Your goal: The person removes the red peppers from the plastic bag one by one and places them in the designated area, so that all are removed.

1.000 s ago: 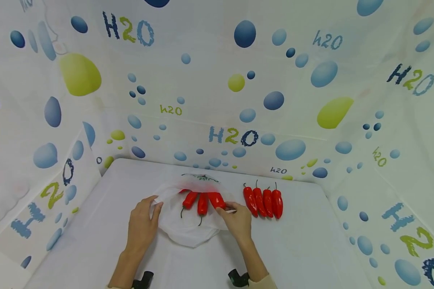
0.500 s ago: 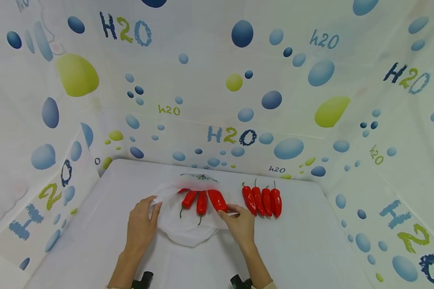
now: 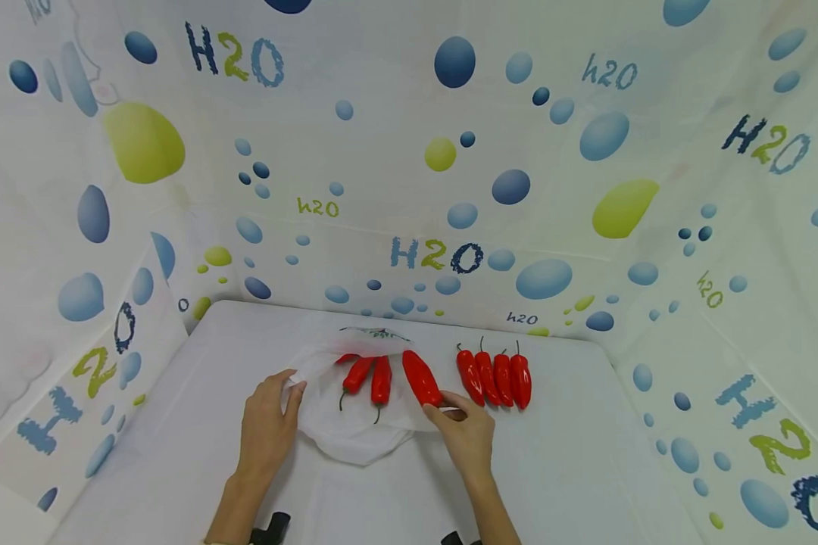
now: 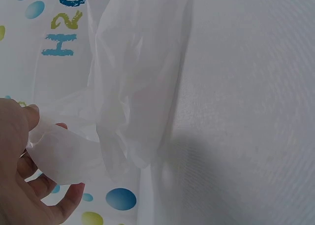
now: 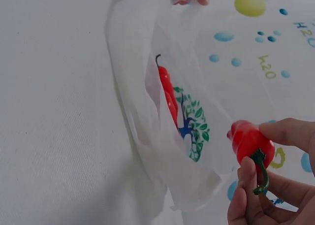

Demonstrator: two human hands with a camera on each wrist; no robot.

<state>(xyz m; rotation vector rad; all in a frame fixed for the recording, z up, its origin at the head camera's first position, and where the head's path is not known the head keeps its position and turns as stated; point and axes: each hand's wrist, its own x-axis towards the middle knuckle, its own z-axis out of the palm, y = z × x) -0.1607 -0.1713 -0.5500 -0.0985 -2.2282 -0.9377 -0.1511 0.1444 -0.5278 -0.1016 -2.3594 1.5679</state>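
A thin white plastic bag [image 3: 354, 446] lies mouth toward me in the middle of the table. My left hand [image 3: 269, 416] pinches the left side of its mouth between thumb and fingers. Inside, red peppers [image 3: 381, 382] lie with their green stems toward the opening; part of the contents is covered by the bag's upper layer. My right hand [image 3: 466, 431] grips another red pepper [image 3: 420, 378] near its stem end, at the right side of the bag's mouth. In the right wrist view, this pepper's green stem [image 5: 263, 178] curves down between thumb and fingers.
Several red peppers [image 3: 494, 378] lie side by side at the right, stems away from me. The white table [image 3: 559, 469] is enclosed by a backdrop [image 3: 382, 166] of drops and H2O lettering. A green tree print [image 5: 194, 124] shows on the bag.
My right hand has moved rightward with the pepper, drawing it from the bag's mouth so that more of it shows. The left hand keeps its place on the bag's edge.
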